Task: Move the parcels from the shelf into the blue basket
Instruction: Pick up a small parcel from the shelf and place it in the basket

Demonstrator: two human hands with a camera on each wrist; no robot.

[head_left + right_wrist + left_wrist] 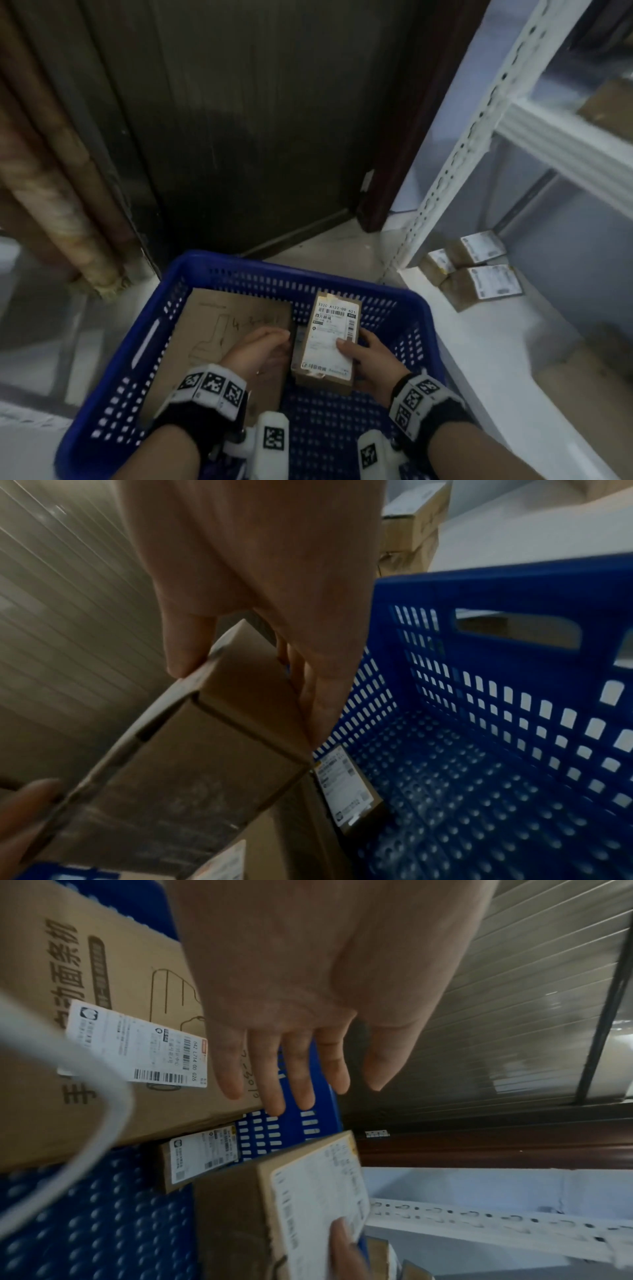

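My right hand (356,349) grips a brown parcel (325,339) with a white shipping label, tilted above the blue basket (239,263). In the right wrist view the thumb lies on the labelled face and the fingers (318,710) wrap its underside. My left hand (270,342) is open beside the parcel's left edge, fingers straight, above a large flat cardboard box (219,335) that leans in the basket's left half. A small labelled parcel (198,1153) lies on the basket floor below. Three more parcels (479,270) sit on the white shelf (479,342).
The shelf's perforated white upright (455,171) rises just right of the basket. A dark door (257,120) and a bundle of rolled tubes (51,188) stand behind it. The basket's right half (479,777) shows bare floor. Another carton (609,102) sits on the upper shelf.
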